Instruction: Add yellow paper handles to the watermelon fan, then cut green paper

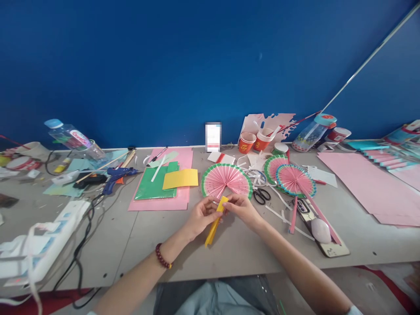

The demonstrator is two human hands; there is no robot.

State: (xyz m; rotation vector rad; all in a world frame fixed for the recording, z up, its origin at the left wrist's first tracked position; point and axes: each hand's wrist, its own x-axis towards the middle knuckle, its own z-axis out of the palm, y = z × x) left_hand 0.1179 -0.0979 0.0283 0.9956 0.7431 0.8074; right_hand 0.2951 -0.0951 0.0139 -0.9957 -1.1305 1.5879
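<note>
A narrow folded strip of yellow paper [213, 232] slants down between my hands. My left hand [205, 215] pinches it from the left, thumb across its upper part. The fingers of my right hand [243, 210] close on its top end. Just beyond my hands lies a pink pleated paper fan [226, 177] with a green rim, its folds spread in a wide arc. A flat yellow paper piece [180, 179] rests on green paper [157, 183] to the left. Black-handled scissors [261, 196] lie right of the fan.
Left are a blue glue gun [116, 177], a white power strip [54, 240] and loose black cables. Right are finished paper fans [295, 180], a phone [328, 243] and pink sheets [357, 179]. Paper cups [246, 142] and a bottle [313, 133] stand by the blue wall.
</note>
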